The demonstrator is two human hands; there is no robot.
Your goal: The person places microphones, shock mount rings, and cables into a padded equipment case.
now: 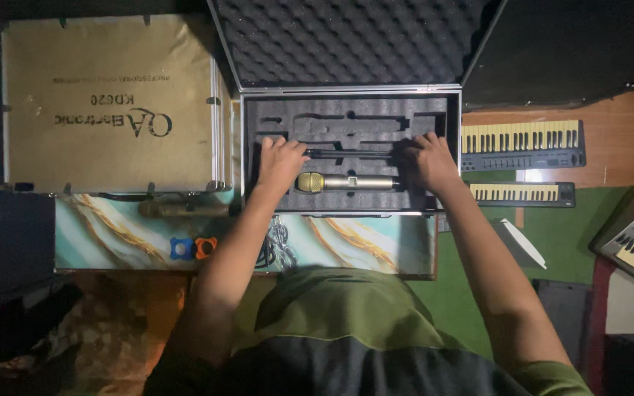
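Note:
An open hard case (348,94) with dark foam lining sits on a marbled tabletop. A gold-headed microphone (346,182) lies in a cutout of the foam, head to the left. My left hand (282,161) rests on the foam at the left end of a thin dark rod (350,154) above the microphone. My right hand (428,163) rests at the rod's right end. Both hands have fingers curled onto the foam and rod; whether they grip the rod is unclear.
A brown cardboard box (108,103) lies left of the case. Blue and orange small rings (193,248) and a coiled cable (277,246) sit on the marbled table (368,246). Several keyboards (522,145) lie on the floor to the right.

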